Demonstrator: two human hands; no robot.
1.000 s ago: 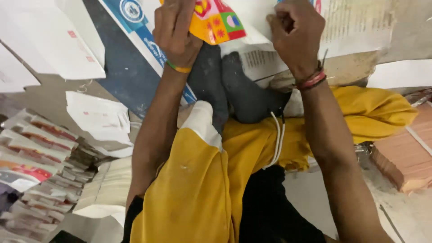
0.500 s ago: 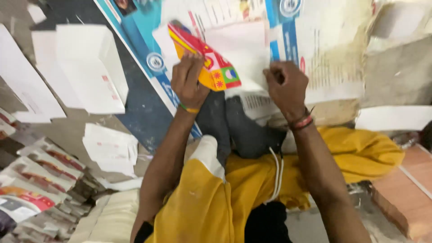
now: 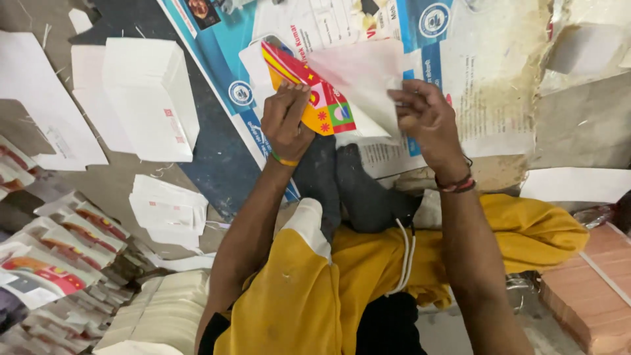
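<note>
Left hand (image 3: 287, 123) covers the printed envelope's (image 3: 315, 92) lower corner — fingertips hidden.

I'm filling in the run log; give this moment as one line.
left hand: holds colourful printed sheet | right hand: lifts its white flap | white stack: alongside

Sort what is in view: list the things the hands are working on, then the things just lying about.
In hand:
left hand
right hand
colourful printed sheet
white flap

Lying about:
white envelope stack
small white stack
printed packets
blue poster

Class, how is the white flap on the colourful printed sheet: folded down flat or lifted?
Lifted: right hand holds white flap above colourful sheet, left hand pressing.
</note>
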